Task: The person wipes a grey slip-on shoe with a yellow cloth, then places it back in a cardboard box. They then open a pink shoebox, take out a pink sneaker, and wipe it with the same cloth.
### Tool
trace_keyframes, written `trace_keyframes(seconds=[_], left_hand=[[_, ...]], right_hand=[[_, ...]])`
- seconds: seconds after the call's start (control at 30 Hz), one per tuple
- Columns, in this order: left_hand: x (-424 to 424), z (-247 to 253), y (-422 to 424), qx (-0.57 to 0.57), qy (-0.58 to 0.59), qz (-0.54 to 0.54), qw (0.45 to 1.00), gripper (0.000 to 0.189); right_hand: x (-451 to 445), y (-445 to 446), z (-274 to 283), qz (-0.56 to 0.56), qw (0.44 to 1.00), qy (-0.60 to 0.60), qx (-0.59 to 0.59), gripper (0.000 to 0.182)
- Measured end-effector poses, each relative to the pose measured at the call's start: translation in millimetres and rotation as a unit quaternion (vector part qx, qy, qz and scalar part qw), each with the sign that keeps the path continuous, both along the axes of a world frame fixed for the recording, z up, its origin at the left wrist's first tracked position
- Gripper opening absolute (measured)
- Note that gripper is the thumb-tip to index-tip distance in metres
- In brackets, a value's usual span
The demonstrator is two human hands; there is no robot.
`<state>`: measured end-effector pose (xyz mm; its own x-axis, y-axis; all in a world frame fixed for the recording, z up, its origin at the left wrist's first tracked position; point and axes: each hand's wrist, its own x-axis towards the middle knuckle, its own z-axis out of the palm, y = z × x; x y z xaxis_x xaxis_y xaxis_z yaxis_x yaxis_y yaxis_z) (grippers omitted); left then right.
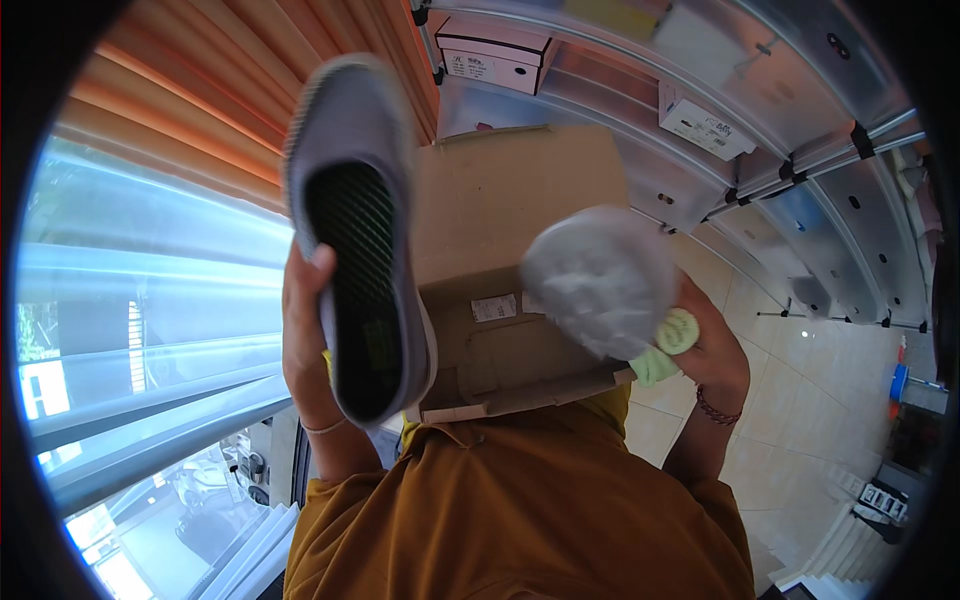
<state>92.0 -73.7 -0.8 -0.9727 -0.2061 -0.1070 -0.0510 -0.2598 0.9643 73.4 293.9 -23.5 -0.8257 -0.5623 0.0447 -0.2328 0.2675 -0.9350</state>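
My left hand (304,322) grips a greyish-purple slip-on shoe (356,112) by its side, the thumb over the rim of its opening. The shoe stands toe up, its dark ribbed insole facing me. On the right, my right hand (709,341) holds a blurred whitish crumpled wad (600,277), paper or plastic, I cannot tell which. A light green cloth (652,367) with a rolled end is in the same hand; most of its fingers are hidden. Between the hands, an open cardboard box (517,199) rests against my front, lid raised, printed labels inside.
Orange curtains (202,97) and a window with sheer fabric (150,255) lie to the left. A shelf rack (720,172) with translucent sheets curves along the upper right, carrying a pink shoebox (491,56) and a white box (701,124). Tiled floor (772,397) extends at right.
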Motion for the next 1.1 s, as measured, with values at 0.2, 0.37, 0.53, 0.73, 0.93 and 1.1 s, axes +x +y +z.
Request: trace_keyframes(seconds=[0.2, 0.37, 0.53, 0.73, 0.93, 1.1], left_hand=[[-12.0, 8.4, -9.2, -0.003, -0.025, -0.405, 0.914, 0.079], [-32.7, -11.0, 17.0, -0.138, 0.048, -0.537, 0.831, 0.065], [-47.4, -20.7, 38.5, -0.222, -0.002, -0.632, 0.742, 0.056], [-56.4, -44.9, 70.1, -0.282, -0.081, -0.622, 0.726, 0.04], [-58.0, -29.9, 83.1, -0.446, -0.002, -0.619, 0.646, 0.048], [-52.2, 15.6, 82.8, -0.513, 0.097, -0.559, 0.644, 0.057]], right_hand=[[22.1, 30.1, -5.7, -0.266, 0.958, -0.076, -0.075, 0.037], [26.6, 55.8, -13.2, -0.36, 0.924, -0.044, -0.122, 0.037], [32.4, 79.5, -26.4, -0.435, 0.889, 0.029, -0.142, 0.035], [30.4, 76.3, -29.2, -0.428, 0.867, 0.044, -0.251, 0.038], [34.0, 70.8, -22.2, -0.441, 0.856, 0.024, -0.269, 0.043], [39.2, 77.0, -24.8, -0.453, 0.855, 0.012, -0.251, 0.048]])
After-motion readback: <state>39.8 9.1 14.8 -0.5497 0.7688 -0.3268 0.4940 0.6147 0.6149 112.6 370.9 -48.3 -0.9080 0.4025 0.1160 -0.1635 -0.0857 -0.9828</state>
